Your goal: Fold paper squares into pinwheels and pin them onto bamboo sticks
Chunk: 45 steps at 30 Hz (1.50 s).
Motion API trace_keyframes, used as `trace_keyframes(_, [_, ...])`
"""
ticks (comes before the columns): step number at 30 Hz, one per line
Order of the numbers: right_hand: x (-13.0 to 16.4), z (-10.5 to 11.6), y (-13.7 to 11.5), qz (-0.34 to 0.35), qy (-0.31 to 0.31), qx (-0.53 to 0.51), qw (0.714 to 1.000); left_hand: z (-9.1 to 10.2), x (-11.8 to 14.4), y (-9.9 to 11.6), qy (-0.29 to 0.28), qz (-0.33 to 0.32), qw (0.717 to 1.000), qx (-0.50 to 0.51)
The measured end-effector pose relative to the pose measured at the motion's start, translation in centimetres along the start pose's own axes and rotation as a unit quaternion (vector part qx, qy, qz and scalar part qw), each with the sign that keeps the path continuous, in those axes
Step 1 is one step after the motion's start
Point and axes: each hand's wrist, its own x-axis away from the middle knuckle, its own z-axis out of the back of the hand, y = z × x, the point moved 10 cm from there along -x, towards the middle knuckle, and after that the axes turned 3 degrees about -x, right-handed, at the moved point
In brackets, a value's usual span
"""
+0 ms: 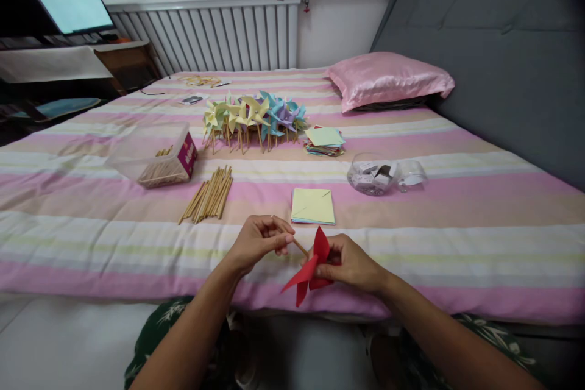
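Observation:
At the bed's front edge my right hand (350,261) is closed on a red paper pinwheel (307,274), thumb and fingers pinching it near its centre. A thin wooden stick (300,247) runs from the pinwheel toward my left hand (265,237), whose thumb and fingers are closed on its other end. The join between stick and pinwheel is partly hidden by the red blades. Just beyond my hands lies a stack of square paper sheets (313,206), pale yellow on top. A loose pile of wooden sticks (208,195) rests to the left of it.
Many finished-looking pinwheels (251,116) stand clustered farther back, beside another paper stack (325,139). A clear plastic box (132,140) holding sticks is at left. To the right sits a round clear container (372,177) of small pieces. A pink pillow (393,76) lies at the back right.

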Motion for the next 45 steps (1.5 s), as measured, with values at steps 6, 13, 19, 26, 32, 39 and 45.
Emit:
trace_keyframes(6, [-0.3, -0.5, -0.7, 0.042, 0.001, -0.024, 0.999, -2.2, 0.1, 0.3, -0.023, -0.041, 0.999, -0.006])
trace_keyframes(13, [0.0, -0.2, -1.0, 0.071, 0.015, 0.001, 0.997, -2.3, 0.3, 0.3, -0.008, -0.053, 0.997, 0.055])
trace_keyframes(19, [1.0, 1.7, -4.6, 0.163, 0.075, 0.174, 0.968, 0.4, 0.3, 1.6, 0.061, -0.083, 0.992, -0.075])
trace_keyframes(26, [3.4, 0.8, -9.2, 0.363, 0.133, 0.453, 0.803, 1.0, 0.5, 2.5, 0.026, -0.086, 0.958, -0.274])
trace_keyframes(32, [4.6, 0.9, -10.1, 0.400, 0.218, 0.505, 0.733, -0.2, 0.7, 2.0, -0.024, -0.058, 0.967, -0.246])
trace_keyframes(39, [4.6, 0.4, -9.9, 0.415, 0.210, 0.509, 0.724, -0.6, 1.0, 1.5, -0.054, -0.020, 0.977, -0.205])
trace_keyframes(45, [4.7, 0.3, -9.9, 0.419, 0.216, 0.505, 0.722, -1.2, 1.1, 1.2, -0.080, -0.007, 0.978, -0.191])
